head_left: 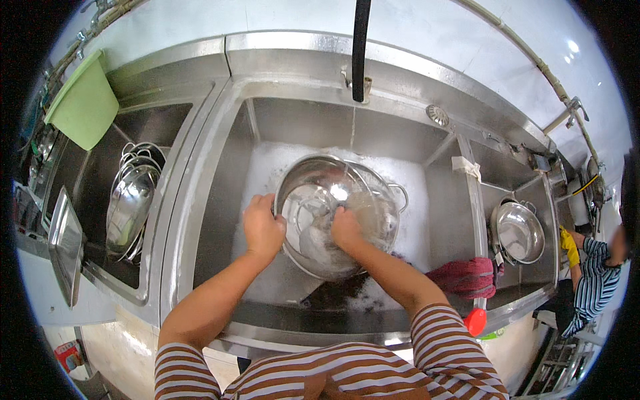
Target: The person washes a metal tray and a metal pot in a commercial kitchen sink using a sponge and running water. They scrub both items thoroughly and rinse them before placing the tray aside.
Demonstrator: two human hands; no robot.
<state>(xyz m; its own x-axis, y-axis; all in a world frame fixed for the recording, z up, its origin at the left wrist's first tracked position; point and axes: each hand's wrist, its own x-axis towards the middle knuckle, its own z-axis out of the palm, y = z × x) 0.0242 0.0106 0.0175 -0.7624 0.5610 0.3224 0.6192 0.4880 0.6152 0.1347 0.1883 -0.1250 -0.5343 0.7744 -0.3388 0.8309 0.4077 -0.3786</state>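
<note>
A large shiny metal basin [301, 259] sits tilted in the sudsy water of the middle sink. My left hand [263, 225] grips its left rim, thumb on the inner side. Inside the basin is my right hand [345, 230], fingers curled against the metal; whatever they hold is too blurred to make out. Beneath and to the right, another metal vessel shows its loop handle [402, 198]. White foam [415, 175] floats around both.
A maroon cloth [467, 277] hangs over the right divider, near a red round lid [475, 322]. Stacked metal basins fill the left sink [133, 207]; more pots [519, 233] stand in the right one. A green tub [85, 103] leans at far left. A person in yellow gloves [570, 248] works at far right.
</note>
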